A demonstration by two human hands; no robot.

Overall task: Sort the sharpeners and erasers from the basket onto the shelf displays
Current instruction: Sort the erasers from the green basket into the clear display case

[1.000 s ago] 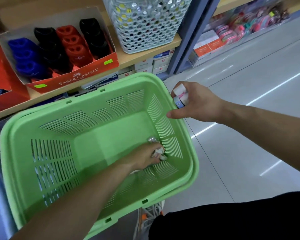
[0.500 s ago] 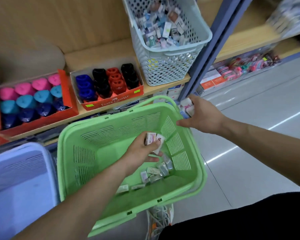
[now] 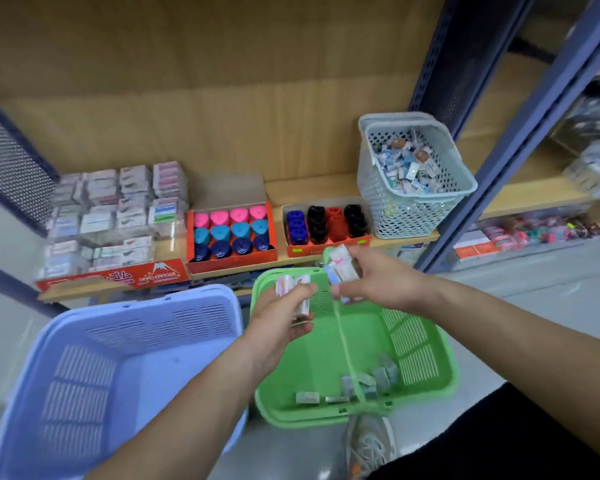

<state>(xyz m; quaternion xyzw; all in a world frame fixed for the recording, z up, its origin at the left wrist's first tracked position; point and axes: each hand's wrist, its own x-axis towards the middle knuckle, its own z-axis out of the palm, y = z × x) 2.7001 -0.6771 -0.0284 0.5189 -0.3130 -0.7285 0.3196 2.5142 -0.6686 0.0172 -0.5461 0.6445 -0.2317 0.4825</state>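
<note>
Erasers (image 3: 292,288) in left hand (image 3: 278,322), right hand (image 3: 378,287), over basket (image 3: 417,348)

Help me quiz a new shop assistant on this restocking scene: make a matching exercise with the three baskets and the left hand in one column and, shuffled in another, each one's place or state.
1 green basket
2 blue basket
3 grey basket
4 left hand

A stands on the shelf
B grips small packs
C a few loose packs lie in its bottom
D left of the green basket

Pairs: 1-C, 2-D, 3-A, 4-B
</note>
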